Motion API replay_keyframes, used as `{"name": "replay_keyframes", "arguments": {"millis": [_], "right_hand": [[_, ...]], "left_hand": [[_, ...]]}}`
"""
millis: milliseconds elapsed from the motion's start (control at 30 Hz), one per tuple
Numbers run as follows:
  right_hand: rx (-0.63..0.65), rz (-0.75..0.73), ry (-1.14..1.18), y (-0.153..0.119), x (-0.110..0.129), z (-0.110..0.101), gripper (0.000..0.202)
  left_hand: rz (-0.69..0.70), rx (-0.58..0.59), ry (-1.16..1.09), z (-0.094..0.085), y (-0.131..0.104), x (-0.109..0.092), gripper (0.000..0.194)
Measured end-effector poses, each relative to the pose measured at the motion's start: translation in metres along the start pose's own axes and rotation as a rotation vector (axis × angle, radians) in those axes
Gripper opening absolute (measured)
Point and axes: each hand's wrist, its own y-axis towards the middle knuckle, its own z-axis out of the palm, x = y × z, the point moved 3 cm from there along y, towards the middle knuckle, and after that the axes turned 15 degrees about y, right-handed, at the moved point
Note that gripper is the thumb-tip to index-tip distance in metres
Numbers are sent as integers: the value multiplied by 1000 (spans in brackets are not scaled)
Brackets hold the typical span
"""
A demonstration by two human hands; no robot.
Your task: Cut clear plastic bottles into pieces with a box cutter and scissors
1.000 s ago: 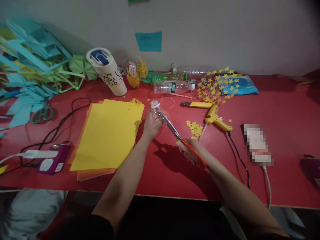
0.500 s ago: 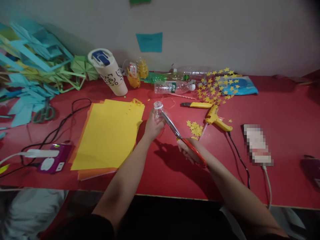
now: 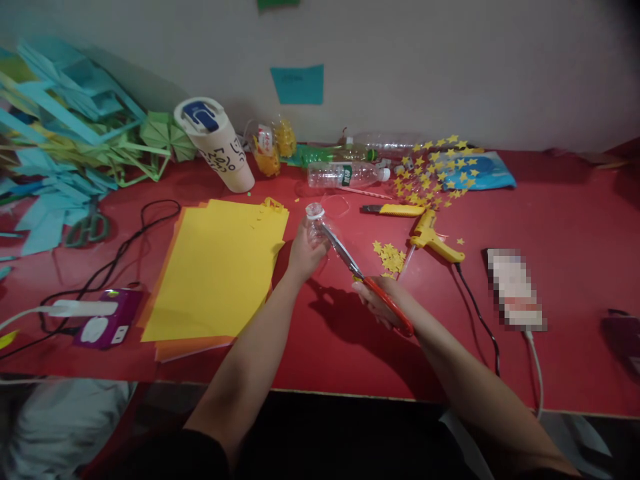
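Above the red table, my left hand grips a clear plastic bottle top with its neck pointing up and away from me. My right hand is wrapped round the red handles of a pair of scissors. Their long blades reach up and left to the clear plastic beside my left fingers; whether the blades are parted there I cannot tell. A small heap of yellow paper stars lies just beyond my right hand. Left of my left hand is a stack of yellow paper, with orange sheets beneath.
A yellow glue gun and a yellow cutter knife lie to the right, near a phone on a cable. Clear bottles and a white tumbler line the back. A purple power strip sits at left.
Almost nothing differs. Both hands, the bottle top and the scissors stay in nearly the same place, and the view has shifted very slightly.
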Motion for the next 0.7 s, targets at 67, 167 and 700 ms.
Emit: {"name": "replay_keyframes", "arguments": {"millis": [67,167,700], "right_hand": [[-12,20,-8,0,0,-1,53],[-26,34,-23,2,-1,-1,54],[84,-62,-52,13,-16,-2,57]], "left_hand": [[8,-4,29,-2,1,1,55],[14,0,78,-4,2,2,59],[-85,-81,-241,-12,3,-19,47]]}}
